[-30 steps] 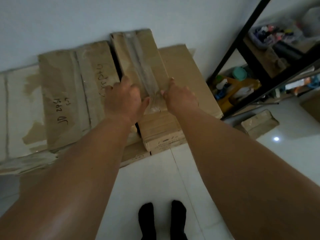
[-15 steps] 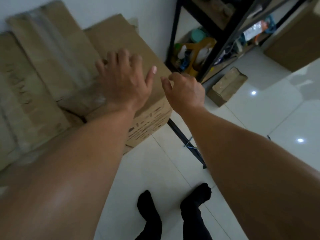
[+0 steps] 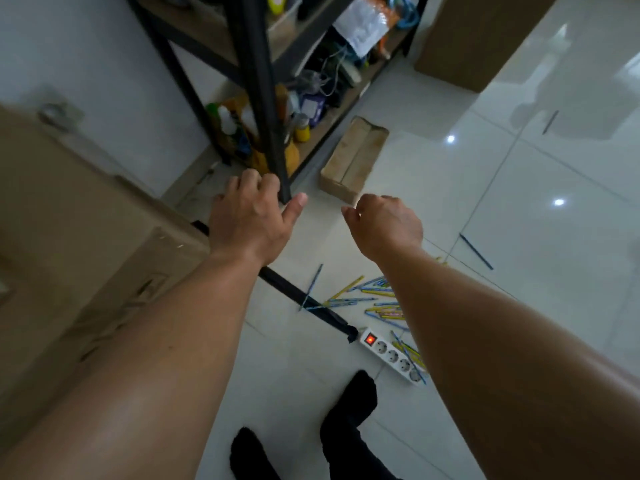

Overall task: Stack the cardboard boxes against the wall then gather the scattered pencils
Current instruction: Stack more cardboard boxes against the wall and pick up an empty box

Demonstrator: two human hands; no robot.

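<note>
Cardboard boxes, side print unreadable

- Both bare forearms reach forward over a white tiled floor.
- The left hand hangs in the air holding nothing, fingers loosely bent, thumb out.
- The right hand also holds nothing, its fingers loosely curled under.
- Cardboard boxes stand at the left against the white wall.
- Blue and yellow pencils lie scattered beside a white power strip whose switch glows red.
- One pencil lies well apart, to the right.
- A small cardboard box sits by the black shelf rack.
- Two feet in black socks stand below.
</note>
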